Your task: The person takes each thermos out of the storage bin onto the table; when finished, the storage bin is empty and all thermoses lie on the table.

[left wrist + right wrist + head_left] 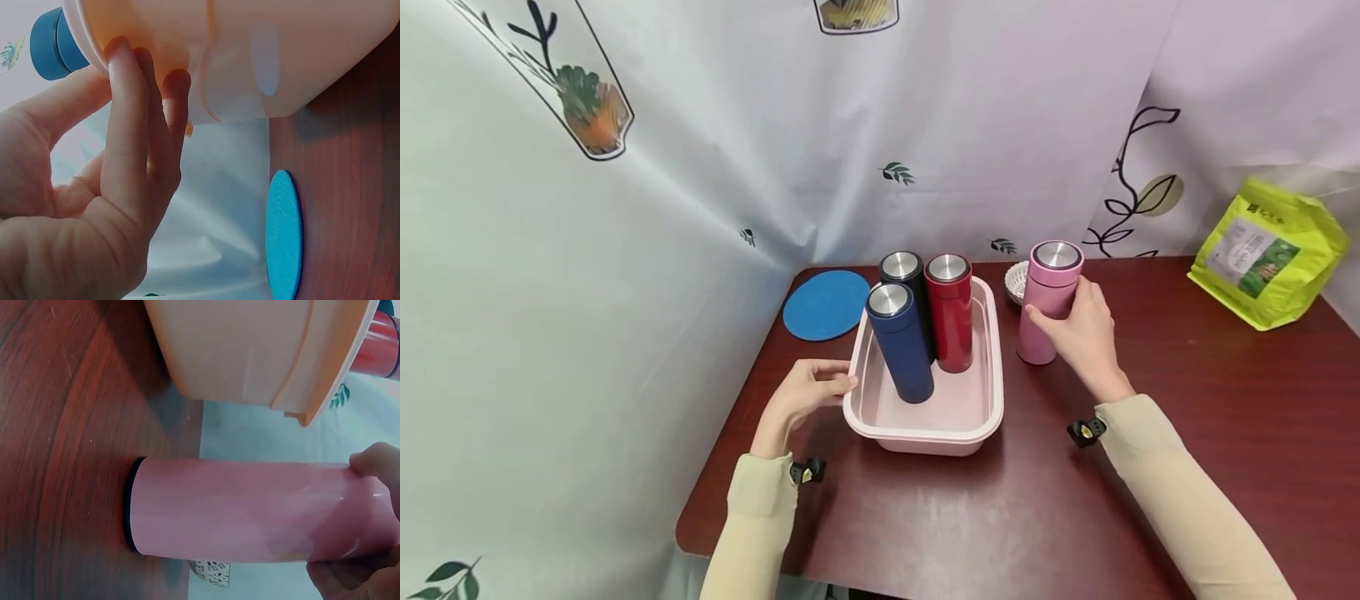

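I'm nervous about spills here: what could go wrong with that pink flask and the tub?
The right hand grips the pink flask near its top, so it might tip against the tub. Inside, the navy flask leans; a knock may topple it onto the red flask. The left hand only touches the rim.

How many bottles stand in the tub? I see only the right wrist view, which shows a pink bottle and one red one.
Observer: Three stand in the pink tub: a dark blue bottle, a black bottle and a red bottle.
Operator: What does the left hand do?
Observer: The left hand touches the tub's left rim.
Operator: Has the pink bottle a lid?
Observer: Yes, the pink bottle has a steel-topped lid.
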Available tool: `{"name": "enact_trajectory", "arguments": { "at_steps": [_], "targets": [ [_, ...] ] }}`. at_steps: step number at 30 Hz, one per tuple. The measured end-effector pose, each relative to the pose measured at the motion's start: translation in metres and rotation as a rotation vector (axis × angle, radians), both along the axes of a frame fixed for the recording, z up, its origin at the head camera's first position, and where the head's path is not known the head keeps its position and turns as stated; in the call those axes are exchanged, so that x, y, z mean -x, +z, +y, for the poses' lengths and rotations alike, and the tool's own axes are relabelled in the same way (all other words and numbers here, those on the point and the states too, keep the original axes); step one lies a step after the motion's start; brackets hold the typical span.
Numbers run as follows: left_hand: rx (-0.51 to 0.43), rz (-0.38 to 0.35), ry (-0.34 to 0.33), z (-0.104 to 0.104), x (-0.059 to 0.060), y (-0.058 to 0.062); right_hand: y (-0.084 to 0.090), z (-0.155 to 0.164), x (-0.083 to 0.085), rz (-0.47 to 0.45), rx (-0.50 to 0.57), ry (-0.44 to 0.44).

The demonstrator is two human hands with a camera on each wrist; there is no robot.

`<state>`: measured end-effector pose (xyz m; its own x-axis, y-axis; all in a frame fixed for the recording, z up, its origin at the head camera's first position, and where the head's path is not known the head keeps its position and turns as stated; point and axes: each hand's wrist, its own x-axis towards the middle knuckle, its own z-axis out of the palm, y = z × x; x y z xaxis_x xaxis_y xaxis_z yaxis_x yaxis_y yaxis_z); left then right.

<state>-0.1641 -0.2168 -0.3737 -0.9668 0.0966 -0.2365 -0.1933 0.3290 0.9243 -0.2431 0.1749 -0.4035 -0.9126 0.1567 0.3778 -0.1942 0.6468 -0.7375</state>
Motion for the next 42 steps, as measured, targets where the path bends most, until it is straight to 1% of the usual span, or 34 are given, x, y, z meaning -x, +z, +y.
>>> {"name": "enact_trajectory", "arguments": {
  "at_steps": [3, 5, 11, 15, 20, 23, 28, 36, 39, 42],
  "targets": [
    [0.007, 0.010, 0.004, 0.000, 0.004, 0.003, 0.004, -0.001, 0.002, -0.015, 0.017, 0.003],
    [0.008, 0.015, -0.001, 0.000, 0.006, 0.004, 0.007, -0.001, 0.002, -0.023, 0.048, 0.014],
    [-0.022, 0.013, -0.023, 0.003, 0.006, 0.005, 0.011, 0.002, -0.001, -0.026, 0.148, 0.026],
    [-0.026, 0.035, -0.026, 0.003, 0.005, 0.004, 0.013, 0.002, -0.005, -0.026, 0.173, 0.025],
    [-0.036, 0.009, -0.018, 0.002, 0.005, 0.002, 0.013, 0.000, -0.013, -0.043, 0.215, 0.033],
    [-0.050, -0.001, -0.020, 0.000, 0.005, 0.000, 0.011, -0.002, -0.020, -0.033, 0.259, 0.033],
    [-0.042, -0.003, -0.016, 0.000, 0.005, 0.001, 0.009, -0.004, -0.029, 0.009, 0.302, 0.006],
    [-0.036, -0.010, 0.004, 0.000, 0.003, 0.001, 0.016, -0.008, -0.045, 0.094, 0.345, -0.028],
    [-0.038, -0.006, 0.001, 0.000, 0.002, 0.000, 0.018, -0.011, -0.049, 0.131, 0.368, -0.031],
    [-0.037, -0.005, 0.000, -0.001, 0.001, -0.001, 0.020, -0.014, -0.053, 0.169, 0.386, -0.011]
  ]
}}
